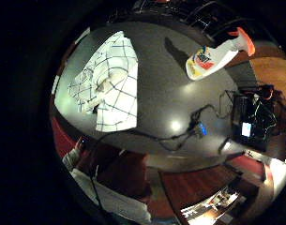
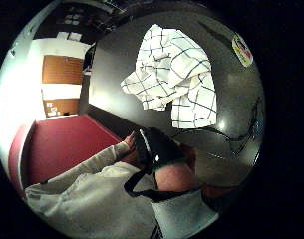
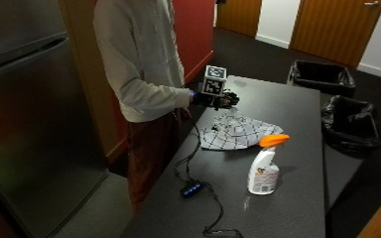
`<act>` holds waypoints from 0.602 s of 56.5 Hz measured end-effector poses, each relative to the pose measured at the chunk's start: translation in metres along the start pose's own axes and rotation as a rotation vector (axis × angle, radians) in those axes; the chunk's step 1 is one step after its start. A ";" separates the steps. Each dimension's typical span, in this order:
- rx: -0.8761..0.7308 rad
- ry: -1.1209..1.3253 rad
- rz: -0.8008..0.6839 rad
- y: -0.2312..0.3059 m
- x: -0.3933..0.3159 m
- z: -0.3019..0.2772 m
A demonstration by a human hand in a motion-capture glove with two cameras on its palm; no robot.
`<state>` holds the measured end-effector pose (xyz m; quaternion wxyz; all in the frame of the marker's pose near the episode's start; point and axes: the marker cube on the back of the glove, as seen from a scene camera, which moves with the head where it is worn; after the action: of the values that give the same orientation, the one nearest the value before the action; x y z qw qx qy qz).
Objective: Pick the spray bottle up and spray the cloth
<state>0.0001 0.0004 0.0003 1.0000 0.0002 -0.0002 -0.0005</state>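
The spray bottle [image 3: 264, 172] is white with an orange trigger head, and its label shows red, yellow and blue patches. The cloth [image 3: 234, 131] beside the spray bottle is white, crossed by a dark windowpane check. Both lie on a dark grey tabletop [image 3: 289, 208]. The hand [image 3: 217, 99] above the cloth wears a black glove; the person's sleeve [image 3: 152, 93] is pale grey.

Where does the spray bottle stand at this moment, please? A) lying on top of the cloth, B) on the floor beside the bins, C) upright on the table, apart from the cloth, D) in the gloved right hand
C: the spray bottle stands upright on the table, apart from the cloth, while the gloved right hand is above the cloth and holds nothing.
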 end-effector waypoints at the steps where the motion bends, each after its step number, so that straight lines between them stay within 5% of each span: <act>1: 0.000 0.000 0.000 0.000 0.000 0.000; 34: 0.114 -0.045 0.039 0.029 0.039 -0.007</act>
<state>0.0390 0.0297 -0.0071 0.9979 0.0570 -0.0226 0.0192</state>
